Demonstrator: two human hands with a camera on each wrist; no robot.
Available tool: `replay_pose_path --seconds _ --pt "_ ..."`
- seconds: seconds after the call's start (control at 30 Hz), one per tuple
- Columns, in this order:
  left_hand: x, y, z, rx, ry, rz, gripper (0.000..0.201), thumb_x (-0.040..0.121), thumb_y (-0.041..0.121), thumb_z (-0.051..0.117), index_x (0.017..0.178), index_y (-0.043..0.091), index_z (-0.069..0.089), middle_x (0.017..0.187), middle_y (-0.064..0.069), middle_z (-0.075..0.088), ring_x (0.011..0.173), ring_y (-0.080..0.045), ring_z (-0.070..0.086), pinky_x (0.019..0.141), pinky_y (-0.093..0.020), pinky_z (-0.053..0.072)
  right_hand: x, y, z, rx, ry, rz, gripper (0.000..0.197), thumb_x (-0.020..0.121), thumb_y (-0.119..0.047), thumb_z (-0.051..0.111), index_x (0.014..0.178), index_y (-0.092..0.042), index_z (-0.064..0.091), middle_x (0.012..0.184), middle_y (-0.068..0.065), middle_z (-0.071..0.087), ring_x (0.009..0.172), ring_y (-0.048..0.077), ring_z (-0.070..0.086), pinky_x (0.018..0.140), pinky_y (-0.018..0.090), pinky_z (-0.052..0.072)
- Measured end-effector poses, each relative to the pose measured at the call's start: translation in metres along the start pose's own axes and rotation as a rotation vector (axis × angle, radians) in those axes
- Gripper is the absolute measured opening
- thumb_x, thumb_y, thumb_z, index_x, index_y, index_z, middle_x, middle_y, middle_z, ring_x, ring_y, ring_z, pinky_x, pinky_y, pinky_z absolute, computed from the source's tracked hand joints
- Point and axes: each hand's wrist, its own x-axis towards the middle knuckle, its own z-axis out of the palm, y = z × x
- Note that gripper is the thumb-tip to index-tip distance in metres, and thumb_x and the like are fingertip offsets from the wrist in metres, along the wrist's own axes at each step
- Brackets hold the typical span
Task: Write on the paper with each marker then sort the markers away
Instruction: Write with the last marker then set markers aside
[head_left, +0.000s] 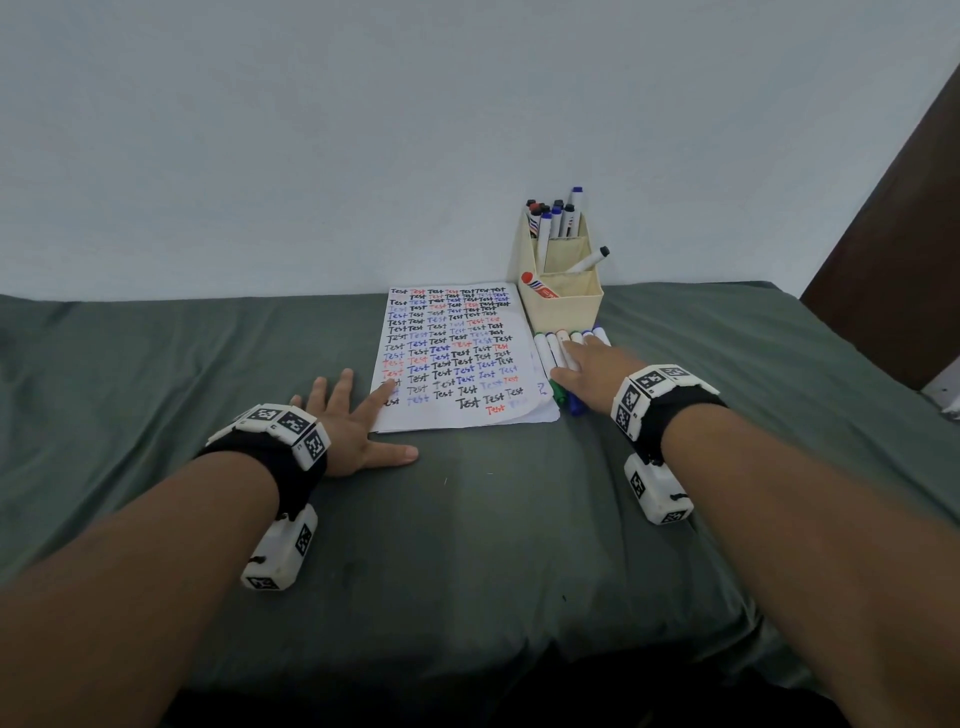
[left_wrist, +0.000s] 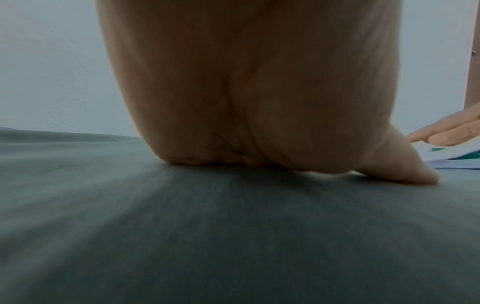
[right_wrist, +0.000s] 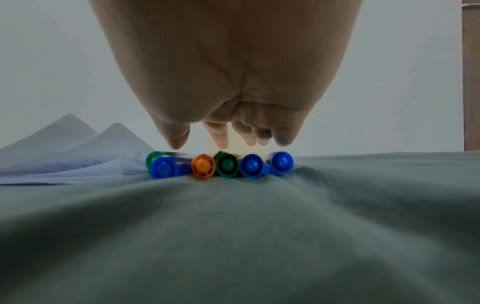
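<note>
- The paper (head_left: 457, 358) was almost fully covered with rows of the word "Test" in black, blue and red, so much of the writing was judged to be done.
- Behind the right far corner of the paper, the cream organiser (head_left: 563, 270) already held many markers, which were taken as sorted.
- Just right of the paper, a row of markers (head_left: 569, 345) was laid on the green sheet (head_left: 156, 364); blue, green and orange caps were seen, and these were judged still to be written with and sorted.
- The right hand (head_left: 587, 371) was lowered over this row with relaxed, spread fingers; nothing was gripped.
- The left hand (head_left: 348, 421) was laid flat at the near left corner of the paper, with fingers straight and one fingertip on its edge.
</note>
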Motion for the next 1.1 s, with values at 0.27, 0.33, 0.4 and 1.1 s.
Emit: replay_pose_path --seconds 0.27,0.33,0.4,1.1 --pt "0.000 0.000 0.001 -0.011 0.016 0.011 0.111 0.064 0.099 0.039 0.149 0.056 -0.018 0.165 -0.004 -0.024 0.151 -0.036 -0.018 0.121 -0.058 -0.003 -0.006 -0.003 0.003 0.017 -0.020 -0.004 0.065 0.104 -0.047 0.039 0.159 -0.018 0.021 0.162 0.011 0.023 0.153 0.031 0.008 0.121 0.046 0.021" --pt "0.001 -0.001 0.002 -0.013 0.022 0.011 0.110 0.065 0.099 0.039 0.149 0.056 -0.018 0.165 -0.004 -0.024 0.151 -0.036 -0.018 0.121 -0.058 -0.003 -0.010 -0.008 0.001 -0.011 0.019 -0.050 0.057 0.106 -0.042 0.037 0.156 -0.017 0.028 0.158 0.011 0.030 0.148 0.032 0.021 0.122 0.045 0.016" --pt "0.001 -0.001 0.003 -0.013 0.032 0.013 0.111 0.065 0.099 0.038 0.149 0.055 -0.018 0.165 -0.004 -0.023 0.152 -0.036 -0.017 0.121 -0.058 -0.002 -0.015 -0.014 -0.001 -0.025 0.059 -0.105 0.049 0.106 -0.037 0.036 0.153 -0.023 0.035 0.152 0.008 0.039 0.141 0.030 0.033 0.122 0.046 0.012" --pt "0.012 0.004 0.003 -0.085 0.178 -0.014 0.091 0.086 0.084 0.031 0.158 0.038 0.001 0.168 0.003 -0.003 0.153 -0.033 0.003 0.120 -0.059 0.012 -0.021 -0.030 0.004 -0.254 -0.247 -0.197 0.051 0.106 -0.018 0.041 0.155 -0.031 0.035 0.161 -0.002 0.031 0.154 0.035 0.007 0.115 0.046 0.032"
